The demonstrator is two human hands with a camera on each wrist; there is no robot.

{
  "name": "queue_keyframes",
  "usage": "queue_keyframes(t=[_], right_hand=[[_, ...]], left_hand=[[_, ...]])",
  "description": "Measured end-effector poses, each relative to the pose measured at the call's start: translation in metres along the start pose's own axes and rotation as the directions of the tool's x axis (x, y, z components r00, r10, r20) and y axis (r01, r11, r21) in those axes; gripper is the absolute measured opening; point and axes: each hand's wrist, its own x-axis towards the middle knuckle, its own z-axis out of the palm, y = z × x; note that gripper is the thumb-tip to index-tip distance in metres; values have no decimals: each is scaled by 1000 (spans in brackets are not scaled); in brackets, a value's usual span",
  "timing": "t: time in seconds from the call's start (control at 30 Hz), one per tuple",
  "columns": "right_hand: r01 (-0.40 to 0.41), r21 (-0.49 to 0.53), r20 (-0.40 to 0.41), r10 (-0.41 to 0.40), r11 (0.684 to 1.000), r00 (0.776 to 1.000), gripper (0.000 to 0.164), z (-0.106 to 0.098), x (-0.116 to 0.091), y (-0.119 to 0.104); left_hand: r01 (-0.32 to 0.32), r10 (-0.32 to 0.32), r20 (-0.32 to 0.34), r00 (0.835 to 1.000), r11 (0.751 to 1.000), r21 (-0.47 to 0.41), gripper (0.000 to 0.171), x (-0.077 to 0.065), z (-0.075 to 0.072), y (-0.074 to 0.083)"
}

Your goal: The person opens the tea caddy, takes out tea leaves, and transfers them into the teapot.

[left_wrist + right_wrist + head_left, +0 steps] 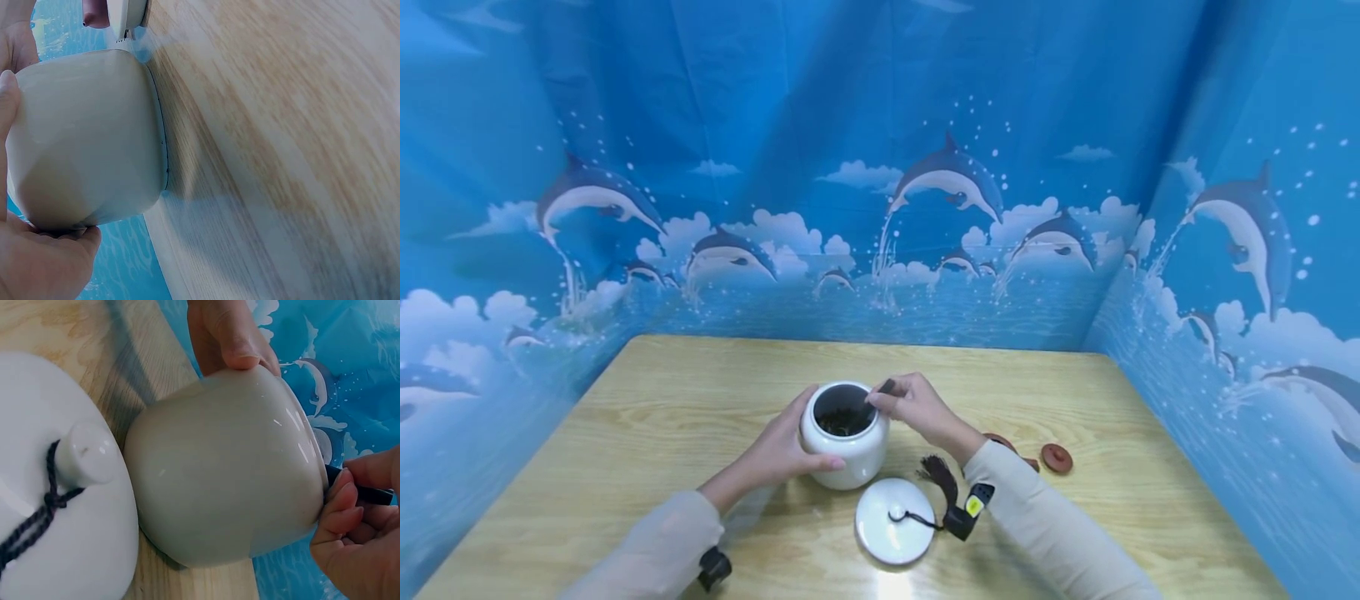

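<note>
A white ceramic jar [844,433] [87,137] [231,469] stands open on the wooden table [700,400], with dark loose leaves inside. My left hand [782,450] [37,262] [228,337] grips its side, thumb across the front. My right hand [910,406] [356,531] pinches a thin dark tool [880,392] [362,492] whose end dips into the jar's mouth. The jar's white lid [895,520] [56,487], with a knob and a dark tasselled cord [936,479], lies flat on the table just in front of the jar.
A small reddish-brown lid [1056,457] and another reddish-brown piece [1003,442], partly hidden by my right forearm, lie to the right. Blue dolphin-print curtains [880,167] wall the table at the back and both sides.
</note>
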Motion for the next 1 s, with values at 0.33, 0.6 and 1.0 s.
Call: queue_keyframes(t=[0.33,0.6,1.0], right_hand=[[-110,229,-88,133,967,987,21,4,1,0],[-135,350,-127,190,927,973,23,0,0,1],[-146,453,-66,197,879,978,39,-8,-5,4]], left_hand=[[35,-35,9,999,999,11,123,0,0,1],[28,-28,0,1000,1000,13,124,-1,0,1],[13,-13,-4,1000,1000,14,124,-1,-1,2]])
